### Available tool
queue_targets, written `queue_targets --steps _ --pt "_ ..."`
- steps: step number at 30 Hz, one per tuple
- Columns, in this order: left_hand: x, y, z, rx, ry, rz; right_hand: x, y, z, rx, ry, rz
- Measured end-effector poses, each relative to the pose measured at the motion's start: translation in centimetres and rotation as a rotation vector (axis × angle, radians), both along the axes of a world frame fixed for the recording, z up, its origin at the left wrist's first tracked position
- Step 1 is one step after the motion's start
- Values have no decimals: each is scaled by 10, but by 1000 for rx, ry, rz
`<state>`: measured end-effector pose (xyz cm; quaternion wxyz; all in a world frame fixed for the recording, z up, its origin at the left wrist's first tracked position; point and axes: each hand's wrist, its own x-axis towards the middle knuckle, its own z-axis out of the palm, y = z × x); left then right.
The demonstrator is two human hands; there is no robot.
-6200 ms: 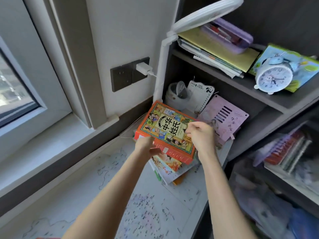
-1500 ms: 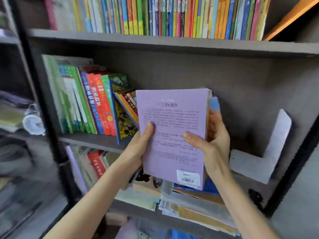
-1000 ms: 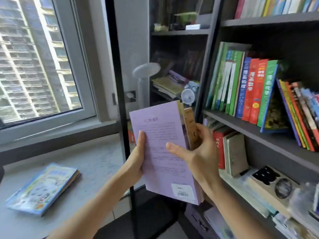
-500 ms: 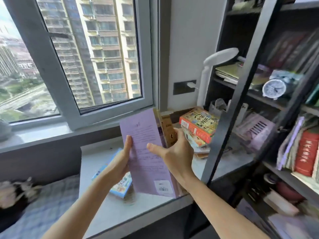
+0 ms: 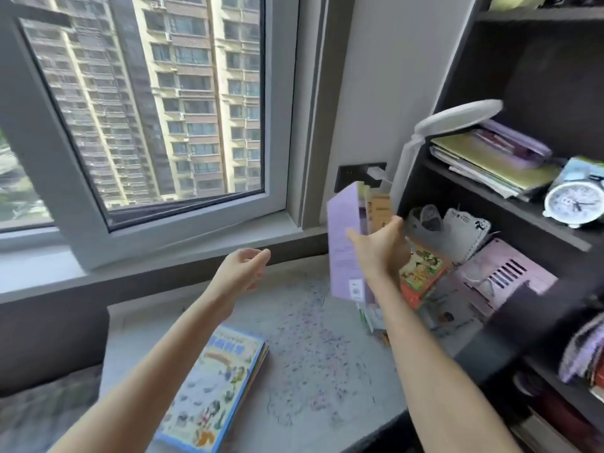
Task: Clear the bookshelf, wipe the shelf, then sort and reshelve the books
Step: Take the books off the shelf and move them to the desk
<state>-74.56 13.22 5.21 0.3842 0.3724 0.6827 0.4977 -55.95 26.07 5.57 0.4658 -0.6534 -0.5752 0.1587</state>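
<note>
Lilac book [image 5: 343,253] with barcode sticker, upright in the right hand [image 5: 380,251] with a tan book [image 5: 380,209] behind it, orange-edged cartoon book [image 5: 421,273] topping a flat stack [image 5: 371,317] just behind, blue picture book [image 5: 215,387] flat near the counter's [image 5: 310,338] front edge, dark bookshelf [image 5: 490,197] at right.

Two hands: left hand [image 5: 242,273], right hand [image 5: 380,253]. One lamp [image 5: 457,117], one clock [image 5: 573,202], one window [image 5: 147,103]. At least two books [image 5: 343,243] in hand.

Right grip [image 5: 380,253] clasps books [image 5: 341,230]; left grip [image 5: 242,273] loosely curled.
</note>
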Motion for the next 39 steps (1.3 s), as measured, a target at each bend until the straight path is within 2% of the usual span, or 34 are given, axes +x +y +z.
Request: queue_targets --steps 3,6,8,12,14,16,20,23,27,30,35,39 --pt "-10 52 8 19 -3 -19 9 69 0 44 -151 -143" --pt "-12 98 9 30 -48 -28 17 126 -2 72 -389 -219" --pt "-12 120 5 37 -83 -44 27 158 -14 95 -599 -186" --pt "-17 148 -17 25 -130 -67 58 188 -68 121 -1176 -16" --pt "-20 157 -31 -9 -137 -68 68 183 -105 50 -1322 38" --pt "-23 162 -42 -54 -121 -72 72 175 -132 -19 -1362 65" --pt "-23 173 -53 -93 -97 -88 69 175 -139 -18 -1327 79" --pt "-16 174 -52 -96 -97 -113 61 174 -130 -114 -1332 70" --pt "-3 165 -43 -95 -61 -170 38 156 -109 -164 -1210 55" --pt "9 151 -27 -71 -29 -206 18 121 -84 -160 -986 19" --pt "39 107 9 71 3 -306 7 29 -37 -96 -441 113" --pt "72 55 39 269 -2 -409 25 -66 1 25 -222 295"
